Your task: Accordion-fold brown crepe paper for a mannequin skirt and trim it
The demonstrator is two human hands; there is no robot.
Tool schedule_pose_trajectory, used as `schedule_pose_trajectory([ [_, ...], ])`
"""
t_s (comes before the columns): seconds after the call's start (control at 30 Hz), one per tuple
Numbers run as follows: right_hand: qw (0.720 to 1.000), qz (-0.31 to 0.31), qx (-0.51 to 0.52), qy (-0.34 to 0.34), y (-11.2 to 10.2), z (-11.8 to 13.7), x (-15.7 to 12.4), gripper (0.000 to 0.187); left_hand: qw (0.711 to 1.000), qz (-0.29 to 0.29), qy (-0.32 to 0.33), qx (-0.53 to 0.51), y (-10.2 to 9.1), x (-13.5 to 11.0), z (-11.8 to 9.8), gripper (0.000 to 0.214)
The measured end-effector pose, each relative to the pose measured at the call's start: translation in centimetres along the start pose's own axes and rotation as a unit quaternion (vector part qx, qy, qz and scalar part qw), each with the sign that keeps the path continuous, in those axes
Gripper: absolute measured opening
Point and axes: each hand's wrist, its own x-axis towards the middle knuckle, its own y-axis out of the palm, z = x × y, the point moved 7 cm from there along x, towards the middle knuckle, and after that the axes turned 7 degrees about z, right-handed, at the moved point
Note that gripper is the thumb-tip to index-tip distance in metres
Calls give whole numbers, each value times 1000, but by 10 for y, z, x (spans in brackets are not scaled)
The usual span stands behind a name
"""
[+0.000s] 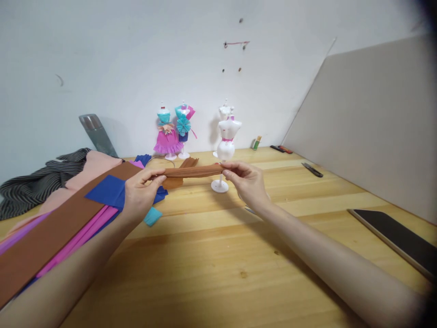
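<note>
Between my hands a pleated brown strip of crepe paper point(194, 171) is stretched level above the table. My left hand point(141, 184) pinches its left end between thumb and fingers. The right end is pinched by my right hand point(246, 180). Just behind the strip stands a small white dress-form mannequin point(228, 132) with a pink band round its waist; the strip hides part of its stand. Below and behind the strip's left part lie brown paper scraps point(174, 183). A turquoise scrap point(152, 216) rests on the table near my left wrist.
Dressed mannequins point(167, 141) stand by the wall. Layered sheets of brown crepe paper point(64, 218) and other colours cover the left side, beside striped cloth point(44, 180) and a bottle point(98, 135). On the right lie scissors point(312, 170) and a dark tablet-like slab point(396, 237).
</note>
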Motion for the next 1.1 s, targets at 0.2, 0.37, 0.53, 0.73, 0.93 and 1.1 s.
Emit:
schedule_pose_trajectory([
  [0.2, 999, 0, -42, -22, 0, 4, -1, 16, 999, 6, 30, 28, 0, 0, -8, 11],
  [0.37, 999, 8, -47, -21, 2, 4, -2, 12, 999, 8, 40, 34, 0, -1, -9, 11],
  [0.53, 999, -8, -44, -6, 2, 6, -3, 10, 1000, 4, -5, 10, 1, -1, 0, 12],
  [0.73, 1000, -26, 15, -2, 0, -1, -1, 9, 993, -17, -74, -96, 4, 0, 7, 9],
  [0.93, 998, -39, 46, 5, -1, 0, 0, 9, 985, -33, -89, -145, 3, -1, 1, 9],
  [1.1, 997, -42, 65, 29, 1, 2, -3, 11, 979, -40, -101, -174, 3, -1, 5, 12],
])
